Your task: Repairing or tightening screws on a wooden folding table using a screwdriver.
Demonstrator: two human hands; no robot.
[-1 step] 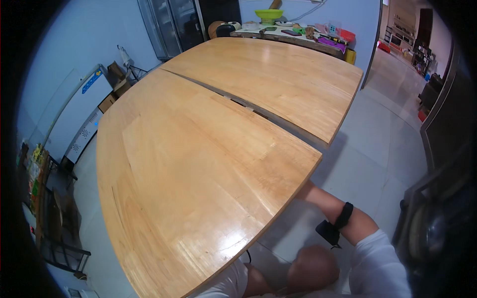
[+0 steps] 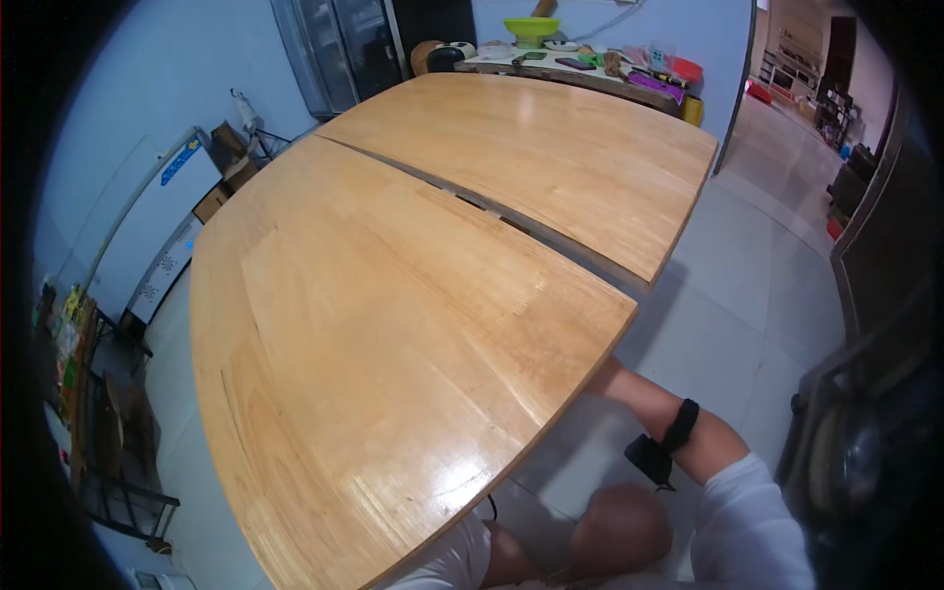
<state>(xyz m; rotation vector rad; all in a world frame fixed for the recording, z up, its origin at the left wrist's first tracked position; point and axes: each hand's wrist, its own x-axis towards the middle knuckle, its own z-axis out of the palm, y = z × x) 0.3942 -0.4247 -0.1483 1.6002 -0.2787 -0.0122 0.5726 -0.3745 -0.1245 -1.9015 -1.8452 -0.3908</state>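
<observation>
A large wooden tabletop with rounded outer edges fills the middle of the view, parted into a near leaf [image 2: 374, 324] and a far leaf [image 2: 551, 147]. Between them runs a narrow slanting gap, wider at the right end, with darker pieces showing inside. From the lower right my right forearm [image 2: 639, 403] reaches under the near leaf's right edge; the table hides the hand, so its fingers and anything they touch cannot be seen. A black strap [image 2: 680, 426] with a small black box [image 2: 649, 462] is on that forearm. My left hand is out of sight.
Behind the table, a side table [image 2: 629, 88] holds a yellow-green basin [image 2: 531, 29] and several small items. A white appliance [image 2: 162, 231] leans by the left wall, with a dark metal rack [image 2: 128, 501] nearer. A doorway opens at right; a dark-framed object [image 2: 836, 442] stands at lower right.
</observation>
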